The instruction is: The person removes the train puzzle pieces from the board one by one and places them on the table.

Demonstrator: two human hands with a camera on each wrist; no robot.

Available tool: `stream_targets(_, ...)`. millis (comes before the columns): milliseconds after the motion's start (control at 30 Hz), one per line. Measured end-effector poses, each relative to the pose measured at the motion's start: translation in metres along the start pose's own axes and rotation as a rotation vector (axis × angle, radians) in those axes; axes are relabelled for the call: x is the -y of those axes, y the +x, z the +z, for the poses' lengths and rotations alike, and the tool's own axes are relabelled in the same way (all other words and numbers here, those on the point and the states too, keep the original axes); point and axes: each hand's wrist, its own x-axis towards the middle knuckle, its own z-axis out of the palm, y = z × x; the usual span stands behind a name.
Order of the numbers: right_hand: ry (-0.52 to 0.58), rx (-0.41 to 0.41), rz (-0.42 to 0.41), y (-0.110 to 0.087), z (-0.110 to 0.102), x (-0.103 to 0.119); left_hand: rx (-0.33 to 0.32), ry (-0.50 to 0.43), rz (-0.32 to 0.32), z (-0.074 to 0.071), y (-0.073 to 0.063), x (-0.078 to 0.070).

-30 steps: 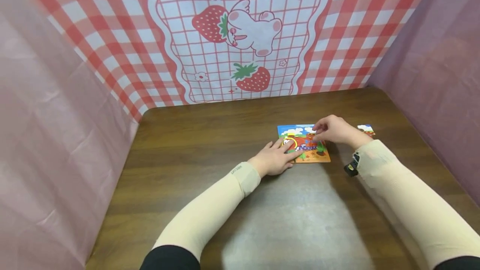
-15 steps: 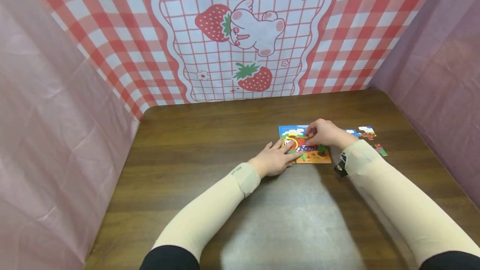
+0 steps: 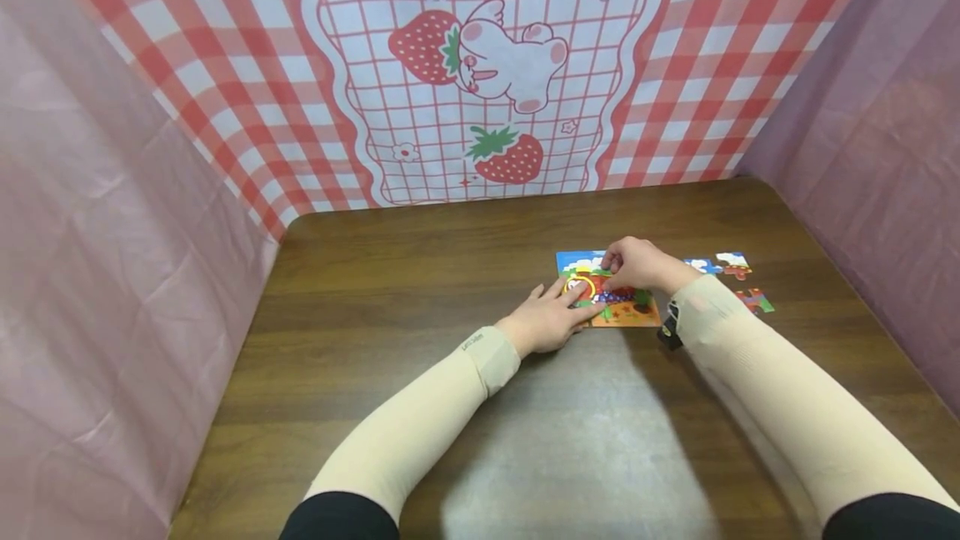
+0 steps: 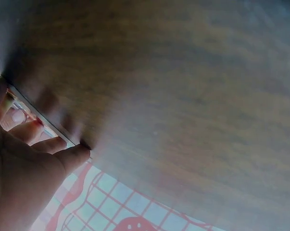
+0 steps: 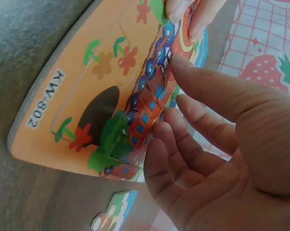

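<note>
L hand [image 3: 546,320] lies spread on puzzle bd [image 3: 628,317], R hand [image 3: 642,264] beside it narrowed, grip unclear; uneven R press could skew bd.

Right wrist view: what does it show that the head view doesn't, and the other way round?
Only the right wrist view: the printed code KW-802, readable along the puzzle board's edge.

Only the head view: both pale sleeves and the pink curtain left of the table.

Both: the right hand at the board, fingers of the left hand, a loose piece and the strawberry cloth.
</note>
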Motion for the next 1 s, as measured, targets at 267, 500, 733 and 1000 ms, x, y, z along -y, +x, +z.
stream_targets(267, -0.043, 0.001, -0.011, 0.0019, -0.0019, 0.0033, -0.015, 0.011, 0.010, 0.0032, 0.0019, 0.0010)
stream_targets(500, -0.010, 0.010, -0.002, 0.0014, -0.0042, 0.0041, -0.013, -0.011, 0.002, 0.0025, 0.0019, 0.0014)
stream_targets(733, 0.073, 0.026, -0.005, -0.0014, -0.0057, 0.0027, -0.014, -0.007, 0.008, 0.0020, 0.0005, 0.0010)
stream_targets(1000, 0.080, -0.010, -0.038, -0.0051, -0.0085, -0.0028, -0.011, -0.011, -0.001, 0.0018, 0.0017, 0.0004)
